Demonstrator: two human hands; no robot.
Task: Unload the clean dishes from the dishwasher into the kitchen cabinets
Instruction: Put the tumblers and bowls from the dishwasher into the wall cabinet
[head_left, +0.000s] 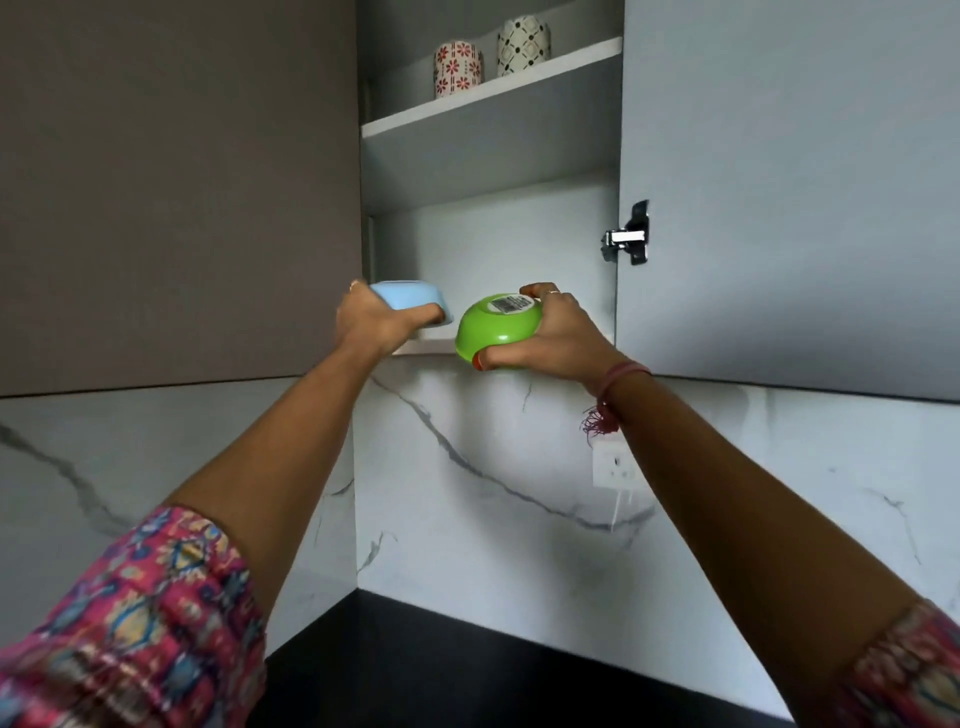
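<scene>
Marble backsplash corner, wall cabinet (493, 171) open above the dark surface (467, 670). Left hand (374, 322) grips a blue bowl (410, 299) at the bottom shelf's front edge, right hand (550, 338) curls round an upturned green bowl (493, 325) just beside it, probably to shelve both rim down. Two patterned cups (491, 54) stand on the upper shelf; can't see inside them

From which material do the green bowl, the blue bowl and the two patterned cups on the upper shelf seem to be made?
Green bowl: probably plastic; saturated colour, soft sheen, barcode sticker on its base.
Blue bowl: likely plastic too; matte pastel surface, though blur leaves it open.
Two patterned cups: apparently glazed ceramic; off-white bodies with printed red and black motifs.
</scene>
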